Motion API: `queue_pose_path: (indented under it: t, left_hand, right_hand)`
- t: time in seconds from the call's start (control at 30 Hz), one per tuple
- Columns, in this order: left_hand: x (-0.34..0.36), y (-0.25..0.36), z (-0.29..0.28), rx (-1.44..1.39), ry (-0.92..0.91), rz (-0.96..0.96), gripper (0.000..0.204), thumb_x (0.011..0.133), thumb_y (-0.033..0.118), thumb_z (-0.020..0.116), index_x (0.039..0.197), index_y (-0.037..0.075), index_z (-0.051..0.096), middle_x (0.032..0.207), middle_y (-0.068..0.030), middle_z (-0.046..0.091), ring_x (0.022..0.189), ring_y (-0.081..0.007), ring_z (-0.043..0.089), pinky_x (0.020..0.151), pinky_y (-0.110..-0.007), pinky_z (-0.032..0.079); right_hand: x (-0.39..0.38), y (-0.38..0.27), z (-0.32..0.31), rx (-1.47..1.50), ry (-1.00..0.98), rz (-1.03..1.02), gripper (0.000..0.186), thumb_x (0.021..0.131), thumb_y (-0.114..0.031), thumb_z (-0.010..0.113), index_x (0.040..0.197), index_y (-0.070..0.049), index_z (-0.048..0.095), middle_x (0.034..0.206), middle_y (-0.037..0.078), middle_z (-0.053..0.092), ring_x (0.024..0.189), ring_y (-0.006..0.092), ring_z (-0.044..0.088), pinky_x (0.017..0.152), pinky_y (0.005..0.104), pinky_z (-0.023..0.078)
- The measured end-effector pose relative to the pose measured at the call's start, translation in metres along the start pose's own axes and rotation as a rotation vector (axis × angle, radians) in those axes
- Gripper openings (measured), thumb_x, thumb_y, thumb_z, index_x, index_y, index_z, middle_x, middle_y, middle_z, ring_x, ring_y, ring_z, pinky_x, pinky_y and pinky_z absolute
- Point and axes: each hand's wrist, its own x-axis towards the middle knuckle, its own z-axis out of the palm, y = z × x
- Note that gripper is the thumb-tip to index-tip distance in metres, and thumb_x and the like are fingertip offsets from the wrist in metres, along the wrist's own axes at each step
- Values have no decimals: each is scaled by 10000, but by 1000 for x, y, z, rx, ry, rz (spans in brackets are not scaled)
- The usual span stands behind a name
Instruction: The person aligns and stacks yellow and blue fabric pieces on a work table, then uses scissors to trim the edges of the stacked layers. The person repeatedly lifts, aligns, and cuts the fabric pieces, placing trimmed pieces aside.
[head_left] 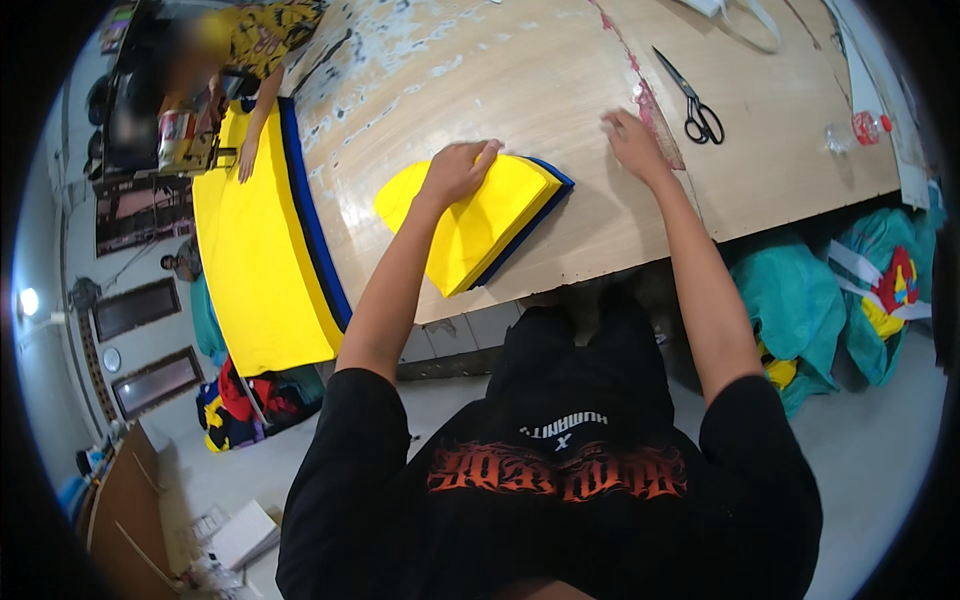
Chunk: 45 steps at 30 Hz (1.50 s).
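Note:
A stack of yellow cut cloth pieces [492, 222] with dark blue layers beneath lies near the table's front edge, roughly a wedge in outline. My left hand [463, 172] is on its far side, fingers curled over the upper edge and gripping it. Off to the right of the stack, my right hand [636, 148] is over the bare table, holding nothing, its fingers loosely bent and apart. Black-handled scissors [693, 103] lie beyond that hand, a little to its right.
At left, a larger yellow and blue cloth stack [262, 260] overhangs the table [400, 80]; a co-worker's hand [248, 158] rests on it beside a machine. A plastic bottle with a red cap [862, 132] lies at right. Green sacks [790, 305] stand below the table's right edge.

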Motion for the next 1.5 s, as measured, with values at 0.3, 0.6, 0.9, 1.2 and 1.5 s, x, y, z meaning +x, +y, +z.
queue_pose_path:
  t: [0.3, 0.6, 0.9, 1.2, 1.5]
  left_hand:
    - [-126, 42, 46, -42, 532, 143, 454, 1056, 394, 697, 1371, 68, 673, 1464, -183, 654, 1407, -376, 567, 1190, -500, 412]
    - [-136, 17, 80, -87, 497, 170, 264, 991, 294, 798, 1116, 79, 707, 1536, -186, 620, 1430, -380, 549, 1184, -488, 409]
    - [-135, 8, 79, -418, 457, 152, 215, 1024, 241, 730, 1126, 52, 710, 1528, -201, 601, 1418, -404, 537, 1198, -505, 394]
    - [-134, -5, 89, -484, 467, 198, 232, 1052, 248, 696, 1153, 39, 701, 1476, -184, 624, 1375, -384, 557, 1180, -489, 401]
    - [-131, -8, 90, -530, 482, 215, 232, 1084, 238, 646, 1176, 28, 680, 1443, -198, 644, 1340, -382, 583, 1155, -493, 413]
  right_hand:
    - [-216, -61, 4, -199, -62, 194, 211, 993, -95, 640, 1161, -16, 741, 1091, 253, 747, 1073, 449, 706, 936, 519, 558]
    - [-190, -141, 80, 77, -19, -99, 214, 1016, -83, 654, 1222, -25, 661, 1059, 177, 713, 969, 364, 707, 875, 458, 562]
    - [-188, -164, 142, 102, 145, -7, 357, 999, -112, 726, 1331, -48, 613, 1002, 143, 685, 840, 328, 695, 792, 433, 565]
    - [-189, -184, 167, -70, 281, 68, 410, 995, -221, 758, 1352, -63, 631, 1006, 137, 696, 837, 336, 702, 771, 463, 565]
    - [-186, -185, 176, -169, 368, 32, 384, 1002, -218, 754, 1335, -70, 634, 983, 136, 717, 833, 326, 720, 746, 450, 571]
